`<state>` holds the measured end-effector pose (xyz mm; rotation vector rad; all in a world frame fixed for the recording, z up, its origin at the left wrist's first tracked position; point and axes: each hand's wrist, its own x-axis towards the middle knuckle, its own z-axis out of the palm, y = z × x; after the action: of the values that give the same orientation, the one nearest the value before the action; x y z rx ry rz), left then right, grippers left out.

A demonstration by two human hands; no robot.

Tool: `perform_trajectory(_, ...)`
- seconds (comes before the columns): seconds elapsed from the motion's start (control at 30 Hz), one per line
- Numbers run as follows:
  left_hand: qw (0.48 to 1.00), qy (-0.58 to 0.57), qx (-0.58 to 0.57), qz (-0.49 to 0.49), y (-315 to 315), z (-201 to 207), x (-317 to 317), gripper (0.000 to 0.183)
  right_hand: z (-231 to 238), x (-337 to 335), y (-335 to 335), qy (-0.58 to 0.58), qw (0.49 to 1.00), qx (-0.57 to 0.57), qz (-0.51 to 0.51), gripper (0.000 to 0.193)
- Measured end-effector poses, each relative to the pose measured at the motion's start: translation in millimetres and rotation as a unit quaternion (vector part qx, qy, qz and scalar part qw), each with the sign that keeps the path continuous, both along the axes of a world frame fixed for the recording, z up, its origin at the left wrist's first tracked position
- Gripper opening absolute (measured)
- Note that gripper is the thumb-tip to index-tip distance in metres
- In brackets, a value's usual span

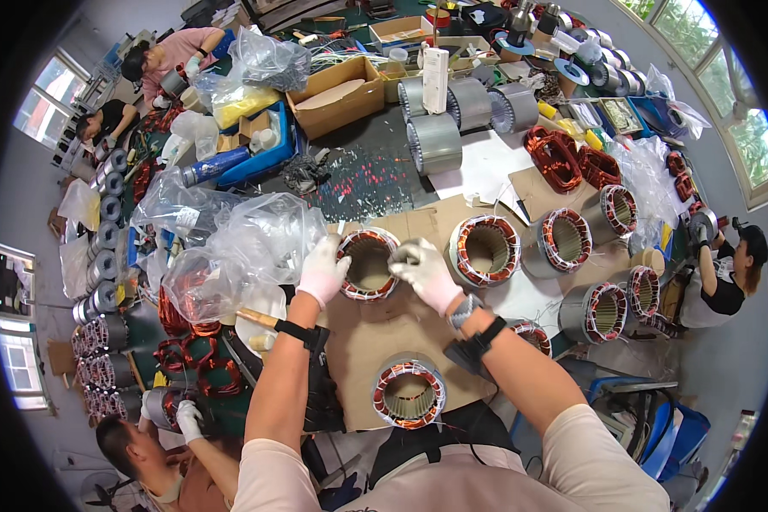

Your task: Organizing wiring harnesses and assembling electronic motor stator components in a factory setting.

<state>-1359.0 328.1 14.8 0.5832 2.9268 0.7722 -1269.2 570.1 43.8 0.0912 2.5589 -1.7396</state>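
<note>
A motor stator (369, 283) with copper windings tied in white lacing stands on the cardboard in front of me. On its left side my left hand (322, 271), in a white glove, grips the rim with the thumb toward the opening. My right hand (425, 275), also gloved, has its fingers curled against the right side of the winding. Whether a thread is between those fingers is too small to tell. Nearer my body is another wound stator (409, 394), and one more wound stator (485, 250) stands just right of my right hand.
Several wound stators (606, 312) stand at the right. Bare steel cores (433, 143) and loose copper coils (555, 160) lie farther back. Left are clear plastic bags (269, 226), a wooden-handled tool (258, 318) and a blue bin (269, 154). Co-workers are around the table, one (158, 452) at lower left.
</note>
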Motion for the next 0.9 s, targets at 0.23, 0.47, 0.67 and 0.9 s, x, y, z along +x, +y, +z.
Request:
perform_trajectory(0.23,0.986,0.057,0.046,-0.152,20.8,26.8,-17.1,0.044,29.0,65.0,10.5,-0.139,0.956,-0.253,-0.044,0.015)
perform_trajectory(0.47,0.969,0.035,0.009,-0.244,29.2,59.1,71.5,0.045,70.1,82.4,29.2,-0.103,0.978,-0.172,-0.056,0.022)
perform_trajectory(0.67,0.939,-0.04,-0.011,-0.34,62.6,75.4,64.2,0.027,77.5,119.7,30.4,0.169,0.979,0.108,0.027,0.027)
perform_trajectory(0.9,0.932,-0.271,0.204,-0.125,52.4,88.7,55.7,0.015,108.8,174.2,36.9,0.039,0.998,0.018,-0.052,0.028)
